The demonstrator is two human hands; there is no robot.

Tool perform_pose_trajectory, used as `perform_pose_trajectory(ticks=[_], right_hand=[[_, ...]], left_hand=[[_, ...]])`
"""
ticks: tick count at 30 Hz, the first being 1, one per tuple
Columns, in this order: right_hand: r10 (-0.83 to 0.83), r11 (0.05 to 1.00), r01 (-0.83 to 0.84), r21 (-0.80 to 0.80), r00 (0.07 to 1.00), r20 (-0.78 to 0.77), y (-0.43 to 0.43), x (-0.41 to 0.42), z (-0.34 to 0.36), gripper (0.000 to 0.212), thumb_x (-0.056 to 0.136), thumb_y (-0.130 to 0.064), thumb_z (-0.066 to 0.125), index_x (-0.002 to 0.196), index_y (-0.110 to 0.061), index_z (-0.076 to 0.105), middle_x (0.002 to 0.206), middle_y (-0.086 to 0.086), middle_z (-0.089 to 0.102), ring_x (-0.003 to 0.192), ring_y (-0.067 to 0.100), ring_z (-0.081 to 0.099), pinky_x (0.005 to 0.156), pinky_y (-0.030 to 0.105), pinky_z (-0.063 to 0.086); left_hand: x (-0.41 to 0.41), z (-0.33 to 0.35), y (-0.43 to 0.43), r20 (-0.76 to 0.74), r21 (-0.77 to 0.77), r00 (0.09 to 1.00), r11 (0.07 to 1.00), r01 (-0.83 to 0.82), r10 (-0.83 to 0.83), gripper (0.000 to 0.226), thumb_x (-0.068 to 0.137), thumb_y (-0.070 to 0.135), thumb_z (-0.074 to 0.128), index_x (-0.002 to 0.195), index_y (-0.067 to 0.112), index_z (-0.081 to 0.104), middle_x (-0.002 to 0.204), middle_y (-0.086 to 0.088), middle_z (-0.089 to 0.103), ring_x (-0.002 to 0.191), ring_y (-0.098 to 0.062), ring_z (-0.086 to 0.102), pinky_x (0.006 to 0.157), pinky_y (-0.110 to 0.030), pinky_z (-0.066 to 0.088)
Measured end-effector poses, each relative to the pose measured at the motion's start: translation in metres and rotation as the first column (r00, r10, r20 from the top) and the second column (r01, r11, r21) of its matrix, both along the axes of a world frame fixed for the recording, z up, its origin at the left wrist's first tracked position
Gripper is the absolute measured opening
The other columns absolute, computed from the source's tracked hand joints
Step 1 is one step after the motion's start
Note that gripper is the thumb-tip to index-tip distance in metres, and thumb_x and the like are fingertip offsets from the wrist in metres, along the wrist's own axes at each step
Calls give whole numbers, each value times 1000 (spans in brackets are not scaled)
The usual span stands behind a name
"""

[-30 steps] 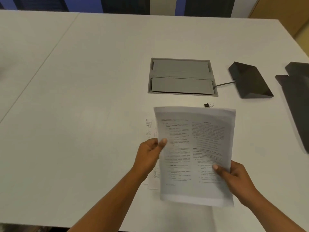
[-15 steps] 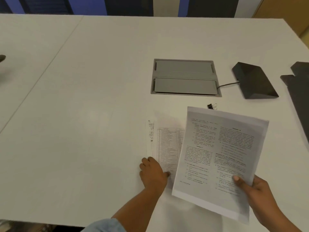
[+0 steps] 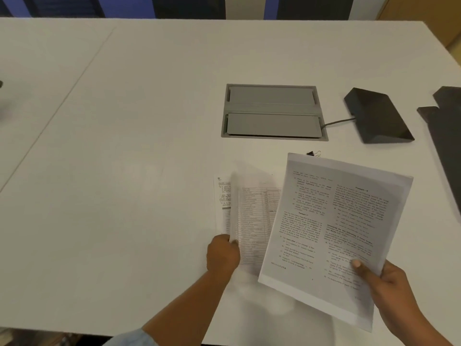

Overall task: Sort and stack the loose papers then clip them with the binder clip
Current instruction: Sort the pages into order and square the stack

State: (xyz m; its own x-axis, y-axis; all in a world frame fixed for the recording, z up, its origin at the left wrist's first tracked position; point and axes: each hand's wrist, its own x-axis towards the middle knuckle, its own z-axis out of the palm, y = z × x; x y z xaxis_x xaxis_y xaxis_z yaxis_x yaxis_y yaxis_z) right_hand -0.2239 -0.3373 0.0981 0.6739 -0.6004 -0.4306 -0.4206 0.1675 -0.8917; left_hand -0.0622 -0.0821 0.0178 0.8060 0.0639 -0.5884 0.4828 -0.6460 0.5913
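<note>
The printed sheet [image 3: 334,231] with two columns of text is held off the worktop [image 3: 124,146] by the right hand [image 3: 381,283], thumb on its face near the lower right corner and fingers behind it. It tilts clockwise, its top edge reaching up just short of the clip [image 3: 313,154], a small black binder clip lying on the worktop between the sheet and the grey hatch [image 3: 273,112].

To the left of the held sheet, and partly hidden under its left edge, lies a table sheet [image 3: 257,216] printed with rows. The left hand [image 3: 222,254] is closed on the lower left edge of this sheet, pinching it; that edge curls up and is blurred. Under it a third sheet [image 3: 222,196] shows as a narrow strip on the left, with handwriting-like marks near its top; it lies flat on the worktop.

Beyond the papers, the grey hatch is a rectangular panel of two flaps set flush into the worktop. A cable [image 3: 336,122] runs from its right side to a dark wedge [image 3: 376,118] sitting on the worktop. Further right, at the frame edge, lies a dark flat shape [image 3: 446,136]. A light blue sleeve [image 3: 134,338] shows at the bottom, on the left arm.
</note>
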Motion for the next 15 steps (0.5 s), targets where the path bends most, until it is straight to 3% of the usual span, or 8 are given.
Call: perform_pose_trajectory(ticks=[3,6,10,12,14,15], right_hand=[[-9,1000,9,21,1000,-12,-2,1,0,16,90,-7,62,97,-19,69,87,-8,79,88,21,71,59,18,58],[-28,999,28,34,1000,2,-2,2,-1,14,88,-10,63,97,-19,69,86,-11,79,87,18,72,58,15,56],[-36,999,36,31,999,4,-1,3,-2,15,85,-13,65,98,-18,70,89,-9,79,88,23,73,59,17,57],[-36,999,36,37,999,-12,-2,3,-1,15,89,-9,63,100,-18,69,90,-9,79,92,25,71,59,17,58],[-43,998,44,37,999,-15,-3,3,-2,15,90,-9,63,101,-18,69,89,-10,79,92,25,70,58,16,57],[-45,998,46,42,999,-21,-2,4,0,15,88,-12,65,101,-18,69,90,-10,79,91,25,71,58,16,57]], left_hand=[[2,4,5,21,-30,998,998,-61,61,20,90,16,66,72,9,61,71,1,64,59,-13,56,53,-25,45],[0,6,7,36,-73,993,991,-111,114,34,84,16,74,66,12,46,63,-1,49,54,-14,43,51,-22,34],[-2,5,9,51,-101,987,984,-148,153,40,85,17,75,60,15,44,58,5,50,51,-10,47,44,-10,32],[-2,5,10,53,-75,984,983,-165,169,14,87,21,74,81,12,65,83,1,68,77,-21,67,62,-14,51],[0,1,10,40,33,986,986,-165,164,42,87,27,73,123,7,64,124,-7,67,112,-29,65,93,-37,55],[0,2,10,41,88,985,982,-169,166,53,85,29,74,132,6,59,132,-8,63,118,-29,62,97,-42,53]])
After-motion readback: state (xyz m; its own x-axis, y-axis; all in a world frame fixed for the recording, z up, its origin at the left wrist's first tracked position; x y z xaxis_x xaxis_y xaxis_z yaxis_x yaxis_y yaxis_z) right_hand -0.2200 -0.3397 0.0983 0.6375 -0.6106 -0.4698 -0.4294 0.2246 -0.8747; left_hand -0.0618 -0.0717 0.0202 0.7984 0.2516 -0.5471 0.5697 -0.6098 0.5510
